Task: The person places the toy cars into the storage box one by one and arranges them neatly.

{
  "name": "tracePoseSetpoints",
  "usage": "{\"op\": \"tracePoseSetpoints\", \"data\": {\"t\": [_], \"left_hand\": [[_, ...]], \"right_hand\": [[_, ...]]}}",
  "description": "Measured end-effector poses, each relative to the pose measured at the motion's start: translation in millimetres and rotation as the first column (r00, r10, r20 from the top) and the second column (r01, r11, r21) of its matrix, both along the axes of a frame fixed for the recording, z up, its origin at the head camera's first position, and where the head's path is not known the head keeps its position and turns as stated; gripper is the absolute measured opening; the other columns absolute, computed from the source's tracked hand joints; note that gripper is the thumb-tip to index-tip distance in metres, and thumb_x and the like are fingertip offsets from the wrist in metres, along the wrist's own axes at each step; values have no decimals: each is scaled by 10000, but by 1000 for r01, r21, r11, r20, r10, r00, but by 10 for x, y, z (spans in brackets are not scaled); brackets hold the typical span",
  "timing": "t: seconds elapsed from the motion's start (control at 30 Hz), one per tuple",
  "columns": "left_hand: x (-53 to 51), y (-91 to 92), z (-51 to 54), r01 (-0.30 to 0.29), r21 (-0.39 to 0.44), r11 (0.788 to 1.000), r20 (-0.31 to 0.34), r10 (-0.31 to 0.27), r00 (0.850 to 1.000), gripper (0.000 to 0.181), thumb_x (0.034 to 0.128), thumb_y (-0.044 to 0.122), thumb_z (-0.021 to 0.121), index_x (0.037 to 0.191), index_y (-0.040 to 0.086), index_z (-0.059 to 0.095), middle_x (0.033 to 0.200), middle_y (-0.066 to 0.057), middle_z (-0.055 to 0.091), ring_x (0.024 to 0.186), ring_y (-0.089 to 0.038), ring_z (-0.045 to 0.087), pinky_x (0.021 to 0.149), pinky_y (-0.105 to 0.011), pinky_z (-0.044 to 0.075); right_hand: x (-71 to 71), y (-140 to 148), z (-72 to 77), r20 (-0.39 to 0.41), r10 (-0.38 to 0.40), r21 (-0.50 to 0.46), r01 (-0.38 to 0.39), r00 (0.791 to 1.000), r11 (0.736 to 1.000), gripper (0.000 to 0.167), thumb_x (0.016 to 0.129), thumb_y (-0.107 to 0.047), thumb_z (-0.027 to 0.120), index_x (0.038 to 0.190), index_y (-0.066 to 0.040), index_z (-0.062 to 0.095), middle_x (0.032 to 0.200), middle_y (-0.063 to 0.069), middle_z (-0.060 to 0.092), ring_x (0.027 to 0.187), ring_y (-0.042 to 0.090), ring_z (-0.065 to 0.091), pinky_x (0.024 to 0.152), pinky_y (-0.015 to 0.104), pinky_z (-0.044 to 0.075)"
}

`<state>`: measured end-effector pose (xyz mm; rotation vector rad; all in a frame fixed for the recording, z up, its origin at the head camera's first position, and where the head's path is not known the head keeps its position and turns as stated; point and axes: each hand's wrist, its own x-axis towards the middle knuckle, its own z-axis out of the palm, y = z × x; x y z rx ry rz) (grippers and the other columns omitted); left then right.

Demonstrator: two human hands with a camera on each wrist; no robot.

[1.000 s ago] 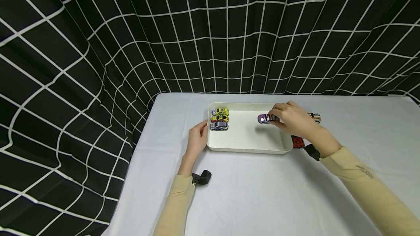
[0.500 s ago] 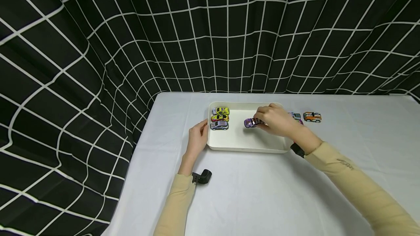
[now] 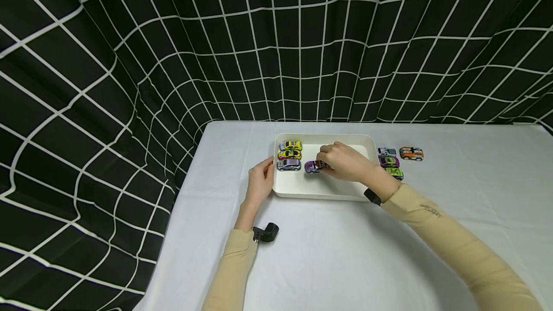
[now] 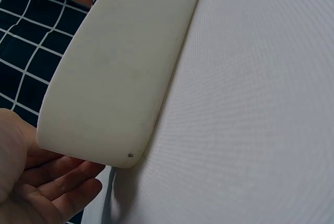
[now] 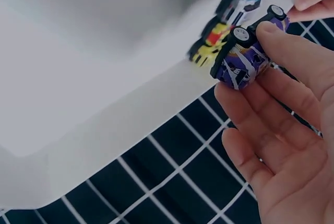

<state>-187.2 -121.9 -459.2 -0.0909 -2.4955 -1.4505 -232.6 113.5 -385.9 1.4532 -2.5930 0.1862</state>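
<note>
My right hand (image 3: 345, 161) pinches a purple toy car (image 3: 312, 166) between thumb and fingers, inside a white tray (image 3: 294, 189). In the right wrist view the car (image 5: 244, 68) shows its wheels and purple side, held near the parked cars. Along the tray's left end stand a yellow toy car (image 3: 291, 145), a yellow-and-red toy car (image 3: 289, 155) and a silver toy car (image 3: 288, 164), side by side. My left hand (image 3: 259, 181) rests against the outside of that end, its relaxed fingers (image 4: 73, 182) touching the wall; its thumb is unclear.
Right of the tray, a pale toy car (image 3: 386, 151), a magenta one (image 3: 389, 162) and a green one (image 3: 394, 173) stand in a column. An orange toy car (image 3: 411, 153) sits beside them. A black gridded curtain (image 3: 302, 61) hangs behind the white-covered table (image 3: 328, 253).
My right hand has carried the purple car leftward across the tray and slightly nearer to me, towards the silver car. The cars at right came into view; a red one became hidden. The left hand stayed still.
</note>
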Motion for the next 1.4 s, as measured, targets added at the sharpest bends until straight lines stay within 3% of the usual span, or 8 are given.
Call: {"op": "tracePoseSetpoints", "data": {"t": [0.47, 0.83, 1.13, 1.4], "left_hand": [[-12, -3, -15, -3, 0, 1000, -1, 3, 1000, 295, 930, -4, 507, 1207, -91, 557, 1072, -235, 632, 868, -256, 651, 705, -263, 548], [-10, 1, -4, -7, -12, 1000, 2, 7, 1000, 297, 927, -6, 507, 1207, -90, 557, 1087, -243, 626, 885, -268, 653, 720, -269, 549], [-10, -1, -2, -5, -8, 1000, -5, 5, 1000, 296, 923, -6, 514, 1202, -93, 559, 1088, -248, 624, 891, -274, 653, 733, -270, 547], [-10, -5, -3, -2, -17, 1000, -8, 1, 1000, 296, 927, 1, 510, 1204, -92, 557, 1095, -250, 621, 905, -282, 652, 743, -273, 547]], "right_hand": [[-8, -279, -49, 65, 6, 75, -11, 998, 997, 219, 716, -187, 798, 812, -51, 655, 716, 1, 572, 622, 135, 522, 656, 353, 453], [-24, -481, -69, 167, 6, 123, -27, 986, 992, 217, 745, -186, 777, 863, -37, 672, 821, 48, 658, 726, 167, 594, 698, 364, 490], [-76, -603, -87, 253, 8, 102, -35, 967, 994, 188, 732, -144, 787, 819, -37, 659, 790, 40, 656, 615, 107, 546, 603, 279, 496], [-100, -692, -108, 266, 9, 107, -39, 964, 994, 177, 737, -127, 781, 817, -25, 661, 762, 35, 648, 614, 115, 548, 602, 271, 497]]}}
